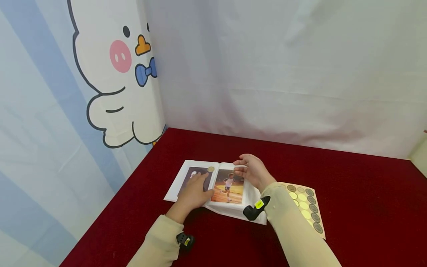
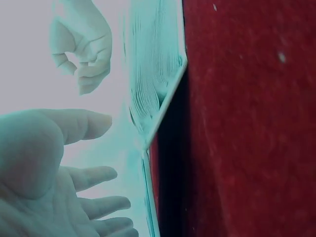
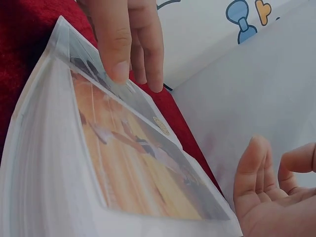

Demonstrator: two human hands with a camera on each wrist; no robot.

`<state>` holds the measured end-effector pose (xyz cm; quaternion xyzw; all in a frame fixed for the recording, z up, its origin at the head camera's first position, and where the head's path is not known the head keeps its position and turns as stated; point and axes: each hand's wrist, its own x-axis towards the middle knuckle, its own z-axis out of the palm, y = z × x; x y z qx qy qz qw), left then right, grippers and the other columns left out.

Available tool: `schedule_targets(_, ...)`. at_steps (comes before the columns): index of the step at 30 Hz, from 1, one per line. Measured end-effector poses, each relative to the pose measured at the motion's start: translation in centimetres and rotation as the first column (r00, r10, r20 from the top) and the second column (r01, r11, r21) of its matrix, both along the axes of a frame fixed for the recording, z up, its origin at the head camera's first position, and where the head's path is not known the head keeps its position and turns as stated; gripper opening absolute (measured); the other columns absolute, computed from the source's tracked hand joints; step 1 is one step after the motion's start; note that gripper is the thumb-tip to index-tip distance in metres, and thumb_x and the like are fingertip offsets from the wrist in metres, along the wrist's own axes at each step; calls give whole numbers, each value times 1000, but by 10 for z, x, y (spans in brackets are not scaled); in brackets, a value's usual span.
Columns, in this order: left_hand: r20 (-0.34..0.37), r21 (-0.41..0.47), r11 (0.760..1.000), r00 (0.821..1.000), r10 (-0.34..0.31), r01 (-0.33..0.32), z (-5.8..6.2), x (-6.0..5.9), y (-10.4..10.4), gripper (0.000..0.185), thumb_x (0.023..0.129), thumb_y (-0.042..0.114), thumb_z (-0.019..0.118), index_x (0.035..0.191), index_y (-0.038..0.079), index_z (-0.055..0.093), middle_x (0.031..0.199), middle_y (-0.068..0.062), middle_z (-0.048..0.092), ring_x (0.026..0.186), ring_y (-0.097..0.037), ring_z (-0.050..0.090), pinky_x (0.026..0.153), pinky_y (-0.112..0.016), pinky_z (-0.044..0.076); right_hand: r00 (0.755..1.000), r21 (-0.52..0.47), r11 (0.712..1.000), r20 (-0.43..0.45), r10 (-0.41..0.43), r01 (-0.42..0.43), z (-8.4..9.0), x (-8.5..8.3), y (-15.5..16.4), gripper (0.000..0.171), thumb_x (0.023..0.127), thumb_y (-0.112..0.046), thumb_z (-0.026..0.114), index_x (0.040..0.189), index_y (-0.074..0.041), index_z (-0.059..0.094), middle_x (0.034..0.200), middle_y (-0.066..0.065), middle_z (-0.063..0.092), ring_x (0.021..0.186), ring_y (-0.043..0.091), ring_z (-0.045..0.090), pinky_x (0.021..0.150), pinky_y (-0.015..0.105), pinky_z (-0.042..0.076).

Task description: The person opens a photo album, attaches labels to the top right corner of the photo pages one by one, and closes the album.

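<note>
A photo album (image 1: pixel 230 212) lies open on the red table, one photo on each page. On its right page is a photo of a running figure (image 1: pixel 228 187), also seen in the right wrist view. A round gold sticker (image 1: pixel 211 169) sits at the top corner of the left-page photo. My left hand (image 1: pixel 193 191) is over the left page, fingers extended, thumb toward the fold. My right hand (image 1: pixel 253 172) hovers by the right page's upper outer corner, fingers loosely bent; nothing shows between them in the right wrist view.
A sheet of round gold stickers (image 1: pixel 304 205) lies right of the album, partly beneath the right sleeve (image 1: pixel 290 218). White cloth (image 1: pixel 283 74) hangs behind the red table (image 1: pixel 367 193), and a curtain with a cartoon bird (image 1: pixel 100 66) borders the left side.
</note>
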<state>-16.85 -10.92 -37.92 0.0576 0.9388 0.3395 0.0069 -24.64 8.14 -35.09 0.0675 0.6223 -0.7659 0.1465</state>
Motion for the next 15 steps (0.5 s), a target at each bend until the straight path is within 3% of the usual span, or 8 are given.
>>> schedule_targets(15, -63, 112, 993, 997, -34, 41, 12, -4, 24, 59, 85, 21, 59, 137, 0, 42, 135, -25, 41, 123, -43, 38, 99, -55, 33, 999, -10, 1000, -44, -15, 14, 7, 9, 31, 30, 97, -8, 32, 125, 2, 35, 96, 13, 53, 71, 17, 57, 66, 24, 51)
